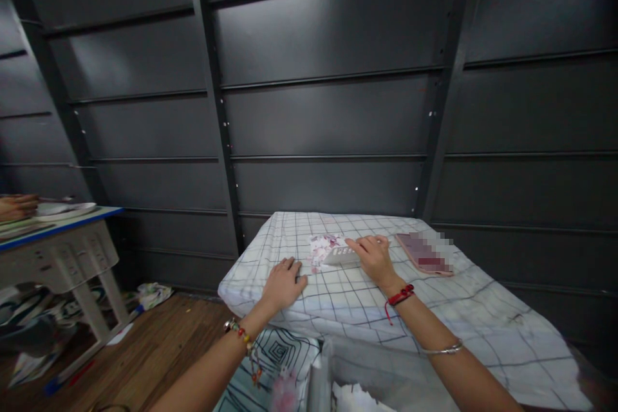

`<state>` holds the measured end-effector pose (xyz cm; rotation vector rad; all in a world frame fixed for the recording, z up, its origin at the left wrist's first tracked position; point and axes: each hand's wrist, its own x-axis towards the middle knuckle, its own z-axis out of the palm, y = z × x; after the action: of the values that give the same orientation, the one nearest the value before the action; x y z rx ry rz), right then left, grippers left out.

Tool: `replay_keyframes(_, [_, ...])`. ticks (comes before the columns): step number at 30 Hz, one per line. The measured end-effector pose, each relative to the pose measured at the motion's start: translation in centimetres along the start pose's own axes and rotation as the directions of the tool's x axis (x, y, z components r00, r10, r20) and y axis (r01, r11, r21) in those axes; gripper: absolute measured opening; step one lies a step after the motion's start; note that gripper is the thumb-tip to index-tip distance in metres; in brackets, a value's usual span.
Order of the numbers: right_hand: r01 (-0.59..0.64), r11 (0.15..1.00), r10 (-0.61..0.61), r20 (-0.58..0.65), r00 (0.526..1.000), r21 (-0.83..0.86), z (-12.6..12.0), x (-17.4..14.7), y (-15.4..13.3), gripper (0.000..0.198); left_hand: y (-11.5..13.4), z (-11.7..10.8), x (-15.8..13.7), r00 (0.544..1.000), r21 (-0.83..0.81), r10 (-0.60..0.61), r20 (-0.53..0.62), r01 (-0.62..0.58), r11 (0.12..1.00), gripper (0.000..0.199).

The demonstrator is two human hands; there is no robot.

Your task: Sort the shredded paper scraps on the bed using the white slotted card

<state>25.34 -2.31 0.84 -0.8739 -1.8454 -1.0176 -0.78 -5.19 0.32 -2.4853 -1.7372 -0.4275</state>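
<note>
My left hand (284, 284) lies flat on the white checked cloth (333, 306), fingers stretched out and nothing in them. My right hand (374, 261) grips the edge of a small white piece with a row of slots or marks (342, 255); I cannot make out its exact kind. That piece is tilted up from the cloth. Right beside it, toward my left hand, is a white patch with pink floral print (321, 248). To the right of my right hand lies a flat pinkish phone-like slab (420, 254), partly blurred out.
A grey translucent bin (386, 367) with white paper scraps (360, 397) stands below my arms, beside patterned teal fabric (277, 347). Dark metal panels (323, 116) rise behind the cloth. On the left, another person's hand (18, 207) is over a blue-edged desk (109, 212).
</note>
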Motion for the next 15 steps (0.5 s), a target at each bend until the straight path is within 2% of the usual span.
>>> replay_keyframes(5, [-0.013, 1.000, 0.013, -0.016, 1.000, -0.002, 0.06, 0.05, -0.18, 0.037, 0.10, -0.12, -0.05, 1.000, -0.005, -0.009, 0.002, 0.009, 1.000, 0.043])
replay_keyframes(15, [0.075, 0.996, -0.075, 0.007, 0.997, 0.041, -0.08, 0.01, -0.32, 0.040, 0.20, -0.28, -0.09, 1.000, -0.010, 0.004, -0.008, -0.004, 1.000, 0.040])
